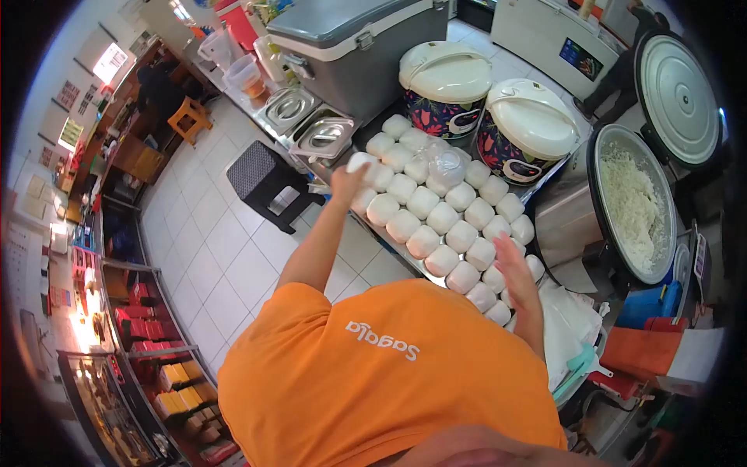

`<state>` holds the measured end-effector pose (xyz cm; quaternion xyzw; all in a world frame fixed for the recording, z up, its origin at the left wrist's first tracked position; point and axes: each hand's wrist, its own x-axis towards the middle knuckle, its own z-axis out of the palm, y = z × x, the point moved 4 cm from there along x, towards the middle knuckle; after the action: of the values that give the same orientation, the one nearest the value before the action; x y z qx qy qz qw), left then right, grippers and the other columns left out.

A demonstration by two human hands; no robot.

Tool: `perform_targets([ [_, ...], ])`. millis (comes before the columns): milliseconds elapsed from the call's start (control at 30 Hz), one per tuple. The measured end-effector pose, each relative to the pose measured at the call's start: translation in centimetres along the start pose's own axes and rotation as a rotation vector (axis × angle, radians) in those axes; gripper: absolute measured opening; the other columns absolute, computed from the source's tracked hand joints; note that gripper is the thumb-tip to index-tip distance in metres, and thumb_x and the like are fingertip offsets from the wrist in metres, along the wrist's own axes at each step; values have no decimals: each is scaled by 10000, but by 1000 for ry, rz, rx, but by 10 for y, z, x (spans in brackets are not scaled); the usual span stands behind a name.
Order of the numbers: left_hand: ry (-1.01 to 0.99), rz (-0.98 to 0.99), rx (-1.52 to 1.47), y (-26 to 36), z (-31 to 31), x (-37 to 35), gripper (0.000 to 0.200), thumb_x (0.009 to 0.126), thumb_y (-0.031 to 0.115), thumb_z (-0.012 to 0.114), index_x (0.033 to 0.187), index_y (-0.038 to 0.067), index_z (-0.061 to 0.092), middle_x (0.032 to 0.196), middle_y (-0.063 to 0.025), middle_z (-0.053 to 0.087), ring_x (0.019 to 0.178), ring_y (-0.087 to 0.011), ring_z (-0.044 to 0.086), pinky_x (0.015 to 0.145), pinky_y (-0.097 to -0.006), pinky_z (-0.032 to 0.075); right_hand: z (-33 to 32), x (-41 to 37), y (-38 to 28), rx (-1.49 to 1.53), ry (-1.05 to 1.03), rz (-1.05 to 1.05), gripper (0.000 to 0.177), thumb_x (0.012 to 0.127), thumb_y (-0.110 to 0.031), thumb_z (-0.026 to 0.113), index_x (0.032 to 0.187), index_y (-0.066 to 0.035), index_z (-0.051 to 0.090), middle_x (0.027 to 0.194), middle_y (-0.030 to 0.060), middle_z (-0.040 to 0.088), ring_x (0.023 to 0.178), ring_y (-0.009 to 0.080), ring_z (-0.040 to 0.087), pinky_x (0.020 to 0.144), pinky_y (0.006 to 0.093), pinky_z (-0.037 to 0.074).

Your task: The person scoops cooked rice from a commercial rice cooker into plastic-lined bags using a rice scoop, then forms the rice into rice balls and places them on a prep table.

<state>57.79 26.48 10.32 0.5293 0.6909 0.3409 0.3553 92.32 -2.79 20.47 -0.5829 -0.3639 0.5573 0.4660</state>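
Note:
Rows of rounded white bundles (422, 202) cover a metal table beside me. My left hand (349, 183) reaches to the table's far left corner, its fingers round a white bundle (362, 163) at the end of a row. My right hand (515, 272) is over the right part of the rows, fingers stretched out and apart, with nothing in it. Clear plastic lids or bowls (446, 166) rest among the bundles near the back. To the right stands a large open pot of white rice (634, 210).
Two patterned rice cookers (445, 89) and a grey cooler (354, 58) stand behind the rows. Steel trays (325, 136) are at the left. A black stool (268, 183) is on the floor. A white cloth (564, 323) lies at right. People are in the background.

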Motion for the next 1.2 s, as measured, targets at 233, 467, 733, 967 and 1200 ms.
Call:
perform_targets([
  [233,-393,-421,-397,-8,22,26,736,742,454,707,1259,-7,456,1016,-165,610,842,-263,621,662,-397,527,-190,-203,45,-116,1134,-58,473,917,-334,531,1289,-46,483,1104,84,606,1033,153,558,875,310,434],
  [467,-172,-144,-241,-99,52,119,594,869,318,619,1270,-59,396,1215,-193,512,991,-290,597,800,-398,537,-268,-331,158,-878,1308,301,503,747,-113,631,1225,-8,514,1193,184,570,1114,319,538,968,367,405],
  [733,52,390,559,-13,32,32,817,863,563,499,1337,-80,325,1348,-290,360,1271,-402,329,1058,-480,260,-258,-294,191,-587,1388,314,507,755,-67,596,1242,-7,469,1175,238,542,1115,370,517,952,410,397],
  [967,-156,917,-31,179,95,-108,581,893,284,551,1351,-6,341,1401,-188,344,1278,-311,339,1053,-420,248,-292,-246,-122,-1030,1267,-382,372,827,5,533,1198,27,533,1057,150,605,961,222,597,834,322,454],
  [1200,-713,1094,-457,320,212,-249,975,699,489,726,1403,22,239,1466,-215,193,1354,-348,205,1095,-443,170,-331,18,-208,-1794,529,-268,150,862,-120,479,920,10,529,886,196,632,823,375,619,681,468,488],
])
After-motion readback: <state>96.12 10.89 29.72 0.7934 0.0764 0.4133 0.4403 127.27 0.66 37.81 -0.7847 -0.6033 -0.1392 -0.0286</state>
